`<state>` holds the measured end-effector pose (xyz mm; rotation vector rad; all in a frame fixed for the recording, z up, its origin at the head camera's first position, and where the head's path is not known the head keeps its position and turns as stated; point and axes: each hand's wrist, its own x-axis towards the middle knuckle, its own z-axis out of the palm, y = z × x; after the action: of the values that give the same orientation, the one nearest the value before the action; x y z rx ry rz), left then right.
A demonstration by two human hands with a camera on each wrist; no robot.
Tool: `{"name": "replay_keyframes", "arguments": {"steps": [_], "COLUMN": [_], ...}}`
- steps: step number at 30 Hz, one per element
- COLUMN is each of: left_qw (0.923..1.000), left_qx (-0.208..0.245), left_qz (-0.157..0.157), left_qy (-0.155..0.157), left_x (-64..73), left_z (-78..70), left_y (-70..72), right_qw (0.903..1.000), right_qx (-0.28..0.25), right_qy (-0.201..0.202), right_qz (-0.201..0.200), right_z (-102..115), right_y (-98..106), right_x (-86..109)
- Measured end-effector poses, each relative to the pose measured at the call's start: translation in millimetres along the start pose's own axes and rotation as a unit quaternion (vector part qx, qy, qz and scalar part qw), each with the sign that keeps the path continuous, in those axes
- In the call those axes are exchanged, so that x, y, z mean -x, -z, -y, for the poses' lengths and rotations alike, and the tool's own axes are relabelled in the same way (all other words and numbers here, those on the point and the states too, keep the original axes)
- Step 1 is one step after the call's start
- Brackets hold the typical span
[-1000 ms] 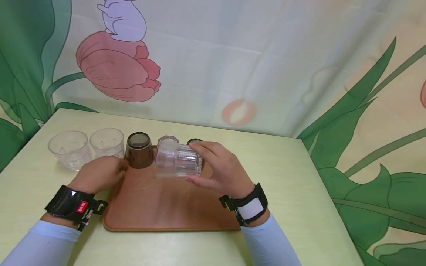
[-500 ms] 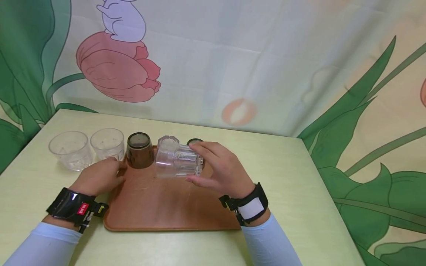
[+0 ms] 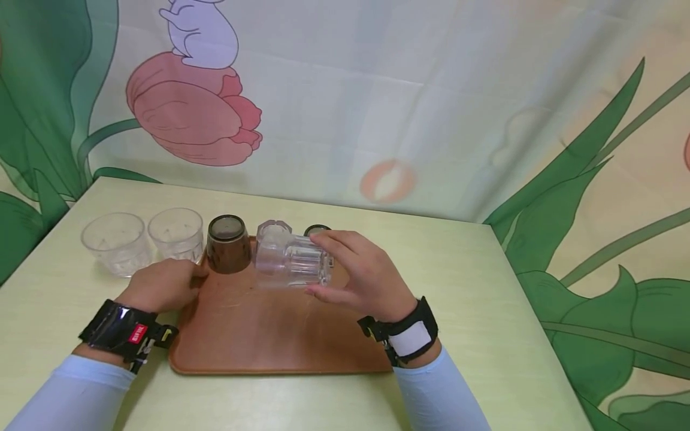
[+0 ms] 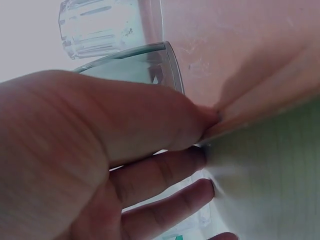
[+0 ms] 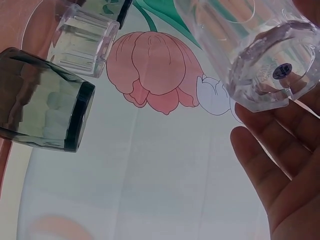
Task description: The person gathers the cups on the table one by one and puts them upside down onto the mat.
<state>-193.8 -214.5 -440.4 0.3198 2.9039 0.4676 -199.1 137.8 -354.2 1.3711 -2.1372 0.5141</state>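
Note:
My right hand (image 3: 323, 266) grips a clear faceted glass (image 3: 291, 266) lying on its side just above the brown tray (image 3: 269, 335). In the right wrist view the glass's thick base (image 5: 265, 75) faces the camera, with the fingers (image 5: 280, 175) curled under it. Behind it an identical clear glass (image 3: 272, 233) stands upside down on the tray, next to an inverted dark glass (image 3: 228, 243). My left hand (image 3: 183, 278) rests at the tray's left edge. Its thumb (image 4: 200, 120) touches the rim (image 4: 235, 120) and its fingers (image 4: 165, 172) lie fairly straight beside it.
Two clear plastic cups (image 3: 115, 242) (image 3: 175, 233) stand upright on the pale green table (image 3: 485, 287) left of the tray. Another dark glass (image 3: 316, 229) shows behind my right hand. A flower-printed curtain (image 3: 377, 108) hangs behind the table.

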Motion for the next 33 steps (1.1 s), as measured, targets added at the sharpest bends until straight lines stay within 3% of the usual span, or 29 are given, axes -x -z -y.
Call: {"name": "replay_keyframes", "arguments": {"steps": [14,25,33], "left_qw": [1.0000,0.9999,0.9998], "left_qx": [-0.007,-0.008,-0.009], "left_qz": [-0.001,-0.008,-0.007], "left_qy": [0.002,0.012,0.016], "left_x": [-3.3,5.0,1.6], "left_z": [2.0,1.2,2.7], "left_y": [-7.1,-5.7,-4.2], "right_qw": [1.0000,0.9999,0.9998], "right_qx": [0.002,-0.007,-0.011], "right_qy": [0.001,-0.001,-0.006], "right_qz": [0.005,0.007,0.018], "right_z": [-1.2,-4.1,-7.0], "right_y": [-3.0,-8.6,-12.5], "right_x": [0.5,1.9,2.0]}}
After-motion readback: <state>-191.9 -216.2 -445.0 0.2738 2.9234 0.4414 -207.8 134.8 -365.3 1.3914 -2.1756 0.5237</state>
